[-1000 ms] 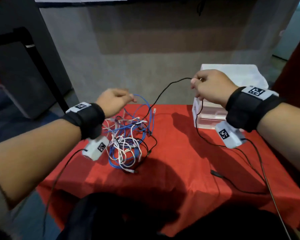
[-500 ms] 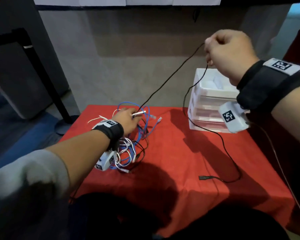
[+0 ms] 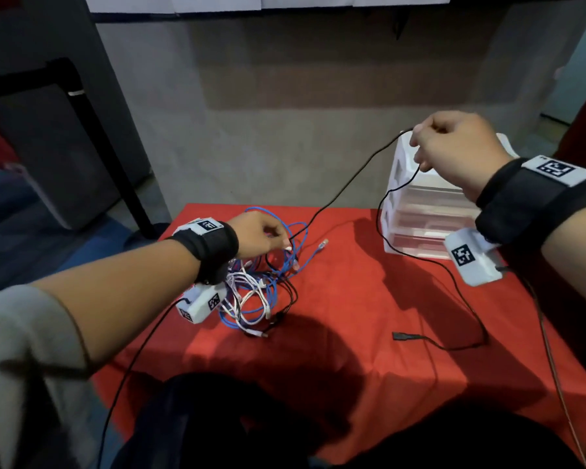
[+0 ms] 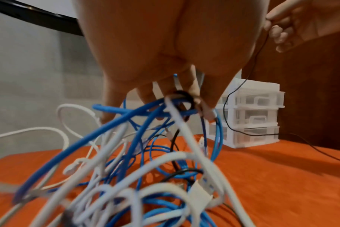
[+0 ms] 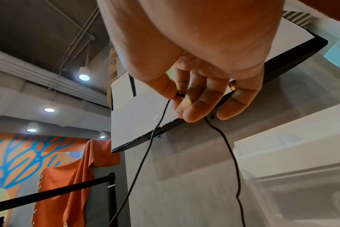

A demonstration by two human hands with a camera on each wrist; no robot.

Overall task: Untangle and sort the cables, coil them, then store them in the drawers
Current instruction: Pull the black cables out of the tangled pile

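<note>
Pinching the black cable [image 3: 349,184] between thumb and forefinger, my right hand [image 3: 454,154] holds it raised in front of the white drawer unit [image 3: 416,211]; its free plug end lies on the red surface [image 3: 352,299]. My left hand [image 3: 261,235] has its fingers curled into the top of the tangle [image 3: 261,286] of blue, white and black cables, gripping where the black line enters. To do this well, I would pin the tangle down with the left and draw the black cable out slowly, following its path through the loops rather than tugging, which I judge would tighten knots. No brand or readable writing shows; only square coded markers on the wristbands [image 3: 552,169].
</note>
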